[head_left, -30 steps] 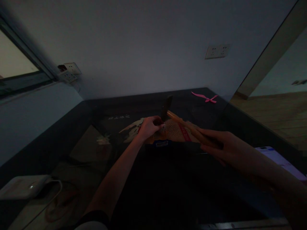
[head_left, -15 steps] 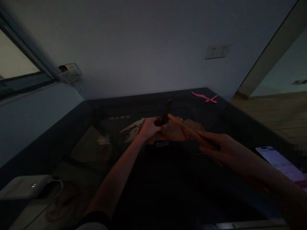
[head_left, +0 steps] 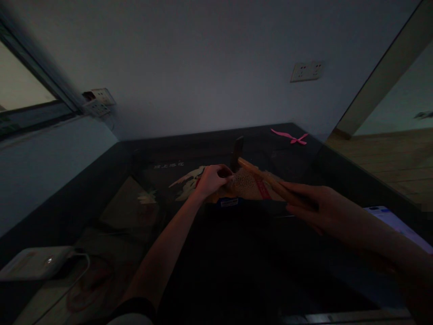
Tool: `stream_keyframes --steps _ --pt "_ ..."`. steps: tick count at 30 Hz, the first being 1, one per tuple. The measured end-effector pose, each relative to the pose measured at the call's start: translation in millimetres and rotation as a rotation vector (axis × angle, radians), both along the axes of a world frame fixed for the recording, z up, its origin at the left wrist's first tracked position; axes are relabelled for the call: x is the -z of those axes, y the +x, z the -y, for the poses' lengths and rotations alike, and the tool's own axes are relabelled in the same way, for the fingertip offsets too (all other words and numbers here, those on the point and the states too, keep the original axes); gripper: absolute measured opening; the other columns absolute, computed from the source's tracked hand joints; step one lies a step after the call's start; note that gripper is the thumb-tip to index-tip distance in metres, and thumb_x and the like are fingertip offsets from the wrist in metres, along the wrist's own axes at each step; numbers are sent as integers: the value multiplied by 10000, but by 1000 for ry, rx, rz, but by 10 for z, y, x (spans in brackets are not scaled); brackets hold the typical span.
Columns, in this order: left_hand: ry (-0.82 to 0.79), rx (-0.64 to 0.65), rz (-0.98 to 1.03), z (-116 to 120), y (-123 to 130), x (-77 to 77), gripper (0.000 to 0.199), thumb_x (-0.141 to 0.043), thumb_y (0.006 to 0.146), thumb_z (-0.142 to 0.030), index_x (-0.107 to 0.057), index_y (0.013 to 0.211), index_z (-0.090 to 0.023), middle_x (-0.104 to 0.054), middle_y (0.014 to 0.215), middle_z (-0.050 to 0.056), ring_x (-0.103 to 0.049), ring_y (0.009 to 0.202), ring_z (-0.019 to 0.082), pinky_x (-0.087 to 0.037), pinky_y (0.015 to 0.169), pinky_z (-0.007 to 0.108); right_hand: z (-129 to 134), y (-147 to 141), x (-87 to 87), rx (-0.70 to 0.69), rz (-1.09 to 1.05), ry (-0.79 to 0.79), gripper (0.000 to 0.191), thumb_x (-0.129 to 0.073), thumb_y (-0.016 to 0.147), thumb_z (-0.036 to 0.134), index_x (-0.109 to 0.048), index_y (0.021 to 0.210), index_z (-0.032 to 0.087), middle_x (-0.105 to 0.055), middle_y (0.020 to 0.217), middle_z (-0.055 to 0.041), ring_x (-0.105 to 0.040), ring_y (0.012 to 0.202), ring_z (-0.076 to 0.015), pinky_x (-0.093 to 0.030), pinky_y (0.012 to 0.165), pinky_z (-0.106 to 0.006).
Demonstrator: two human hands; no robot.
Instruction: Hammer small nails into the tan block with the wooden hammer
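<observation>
My right hand (head_left: pixel 324 207) is wrapped round the wooden handle of a hammer (head_left: pixel 267 179), whose dark head (head_left: pixel 237 151) stands just beyond my left fingertips. Beneath the hammer lies a tan, speckled flat piece (head_left: pixel 248 185) with a red band (head_left: pixel 263 187) and a dark blue label (head_left: pixel 229 202) at its near edge. My left hand (head_left: pixel 212 181) rests at its left part, thumb and forefinger brought together; whatever they pinch is too small and dark to make out. In the dim light I cannot tell whether the hammer head touches anything.
The dark tabletop (head_left: pixel 230 262) meets the wall at the back. A pink ribbon (head_left: pixel 293 137) lies at the back right and a phone (head_left: pixel 395 223) on the right, partly behind my right forearm. At the left are a white power bank (head_left: pixel 39 264) and its cable (head_left: pixel 88 262).
My right hand has shifted slightly to the right, and the hammer head has risen a little. More of the red band shows. My left hand stays in about the same place.
</observation>
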State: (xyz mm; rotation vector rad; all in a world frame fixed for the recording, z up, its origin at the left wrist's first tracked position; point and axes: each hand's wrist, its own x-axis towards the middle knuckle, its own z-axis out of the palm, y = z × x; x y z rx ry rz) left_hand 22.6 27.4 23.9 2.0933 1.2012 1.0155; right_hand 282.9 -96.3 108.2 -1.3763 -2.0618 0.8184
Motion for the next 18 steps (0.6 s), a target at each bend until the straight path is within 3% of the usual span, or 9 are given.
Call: stream_keyframes --steps 6,11,15,18 --pt "-21 -8 49 5 25 2 135 -690 721 -169 -668 851 -142 -716 806 31 -669 738 150 -520 684 237 28 -59 -105 -36 19 -38 520 -584 804 279 -567 1314 176 -731 911 -65 -649 596 -178 -508 461 -245" --pt "-34 -8 52 -31 4 60 273 -698 707 -138 -655 976 -161 -725 839 18 -680 758 159 -529 686 240 20 -75 -43 -37 149 -54 496 -537 802 250 -589 1277 119 -673 667 -27 -555 444 -131 -402 362 -209" --pt "-32 -19 88 -42 5 90 256 -716 710 -167 -642 955 -148 -723 808 23 -681 733 154 -533 690 243 38 -52 -59 -22 75 -11 556 -543 807 303 -538 1334 127 -707 797 -62 -582 495 -148 -431 388 -227" --pt "-20 3 79 -33 7 79 223 -701 718 -148 -646 934 -146 -724 816 27 -684 745 157 -532 689 241 36 -75 -27 -20 61 -41 531 -552 795 280 -567 1307 141 -689 736 -36 -528 431 -117 -387 355 -211"
